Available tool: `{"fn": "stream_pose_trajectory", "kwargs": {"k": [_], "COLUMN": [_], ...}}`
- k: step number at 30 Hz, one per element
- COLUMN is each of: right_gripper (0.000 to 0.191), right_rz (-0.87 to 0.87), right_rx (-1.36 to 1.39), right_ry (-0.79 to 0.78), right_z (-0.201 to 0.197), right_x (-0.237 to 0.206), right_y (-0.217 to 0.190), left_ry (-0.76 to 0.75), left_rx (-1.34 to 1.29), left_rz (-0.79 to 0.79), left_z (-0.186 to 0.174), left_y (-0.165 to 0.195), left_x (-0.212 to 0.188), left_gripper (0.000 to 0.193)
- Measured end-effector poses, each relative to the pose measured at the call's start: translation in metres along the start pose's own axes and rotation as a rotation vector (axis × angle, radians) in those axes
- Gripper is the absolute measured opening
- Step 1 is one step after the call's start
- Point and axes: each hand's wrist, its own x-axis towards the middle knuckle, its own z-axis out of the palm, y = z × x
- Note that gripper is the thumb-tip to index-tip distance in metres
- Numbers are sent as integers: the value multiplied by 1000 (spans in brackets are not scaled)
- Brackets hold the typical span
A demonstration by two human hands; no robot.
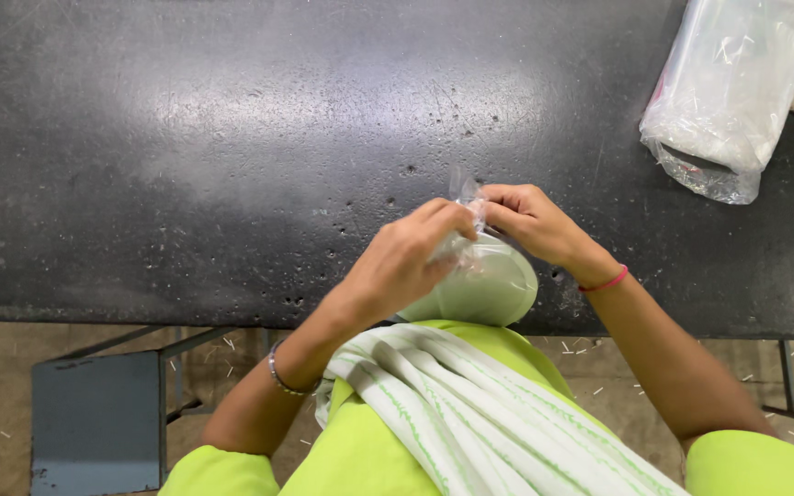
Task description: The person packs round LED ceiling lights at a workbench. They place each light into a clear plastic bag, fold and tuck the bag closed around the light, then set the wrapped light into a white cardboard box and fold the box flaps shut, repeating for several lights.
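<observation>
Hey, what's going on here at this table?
A person is working over a dark table, seen from above. Both hands pinch the bunched top of a small clear plastic bag that wraps a pale green round object: the left hand grips it from one side and the right hand from the other. The bag's neck is gathered between the fingertips. Off at the table's far right lies a stack of clear plastic bags, untouched.
</observation>
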Motion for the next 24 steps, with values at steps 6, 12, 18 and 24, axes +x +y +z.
{"fn": "stream_pose_trajectory", "kwargs": {"k": [6, 12, 18, 24], "right_gripper": [24, 24, 21, 23], "right_rz": [28, 12, -3, -13], "right_rx": [-22, -53, -107, -104], "right_ry": [27, 22, 2, -28], "right_z": [5, 7, 3, -1], "right_x": [-5, -6, -10, -12], "right_y": [-1, -12, -17, -13], "left_ry": [150, 45, 10, -82], "left_rx": [-233, -281, -34, 154], "left_rz": [-316, -263, 68, 268], "left_z": [10, -8, -1, -11], "left_y": [-24, -35, -35, -32], "left_x": [14, 36, 28, 18], "left_gripper": [30, 39, 20, 42]}}
